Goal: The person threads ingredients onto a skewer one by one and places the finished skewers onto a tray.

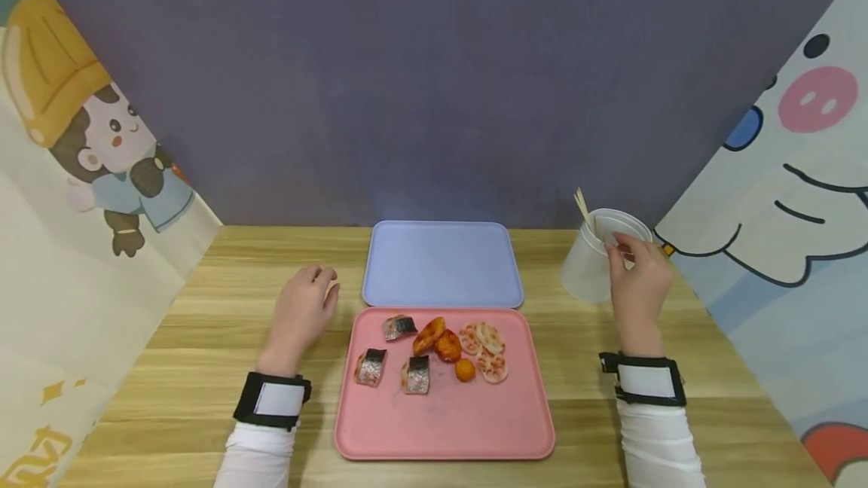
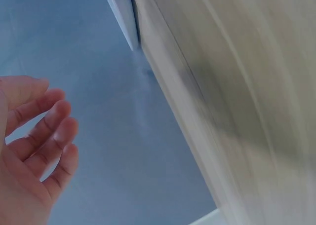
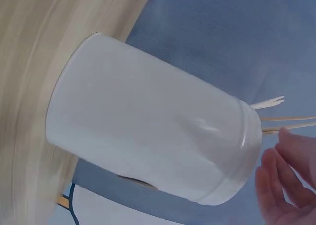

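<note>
the right hand is at the mouth of the white cup, on the far right of the table. its thumb and fingertips bend close together beside the thin sticks standing in the cup; whether they pinch one, i cannot tell. the left hand holds nothing, fingers loosely bent and slightly apart, left of the trays. the blue tray lies just beyond the near pink tray, which bears fish pieces to the left and lotus slices to the right.
</note>
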`<state>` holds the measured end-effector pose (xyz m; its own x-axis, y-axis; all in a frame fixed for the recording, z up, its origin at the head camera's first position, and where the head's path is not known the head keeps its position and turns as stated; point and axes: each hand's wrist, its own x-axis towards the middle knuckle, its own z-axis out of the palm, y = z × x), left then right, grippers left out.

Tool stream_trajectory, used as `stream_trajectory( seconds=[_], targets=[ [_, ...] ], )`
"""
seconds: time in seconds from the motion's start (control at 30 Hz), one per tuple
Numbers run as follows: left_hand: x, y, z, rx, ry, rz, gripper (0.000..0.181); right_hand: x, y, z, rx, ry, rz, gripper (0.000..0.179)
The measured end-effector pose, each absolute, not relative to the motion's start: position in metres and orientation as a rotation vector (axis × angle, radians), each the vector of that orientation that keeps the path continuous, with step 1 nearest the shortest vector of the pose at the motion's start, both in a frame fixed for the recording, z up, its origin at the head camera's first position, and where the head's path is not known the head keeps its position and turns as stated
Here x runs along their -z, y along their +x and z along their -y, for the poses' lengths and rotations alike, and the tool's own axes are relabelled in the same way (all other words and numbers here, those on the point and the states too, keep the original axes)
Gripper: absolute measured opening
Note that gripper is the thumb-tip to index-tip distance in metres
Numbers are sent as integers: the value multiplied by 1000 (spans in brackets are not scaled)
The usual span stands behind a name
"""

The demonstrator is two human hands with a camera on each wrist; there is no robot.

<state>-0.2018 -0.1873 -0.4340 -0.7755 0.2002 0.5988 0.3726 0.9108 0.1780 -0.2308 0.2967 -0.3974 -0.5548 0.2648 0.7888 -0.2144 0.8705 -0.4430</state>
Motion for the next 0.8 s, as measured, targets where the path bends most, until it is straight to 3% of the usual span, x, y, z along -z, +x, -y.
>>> stream_trajectory(
  seconds=[0.8],
  targets=[
    [428, -194, 204, 359, -351, 2448, 11, 397, -241, -298, -654, 6, 2097, 14]
  ],
)
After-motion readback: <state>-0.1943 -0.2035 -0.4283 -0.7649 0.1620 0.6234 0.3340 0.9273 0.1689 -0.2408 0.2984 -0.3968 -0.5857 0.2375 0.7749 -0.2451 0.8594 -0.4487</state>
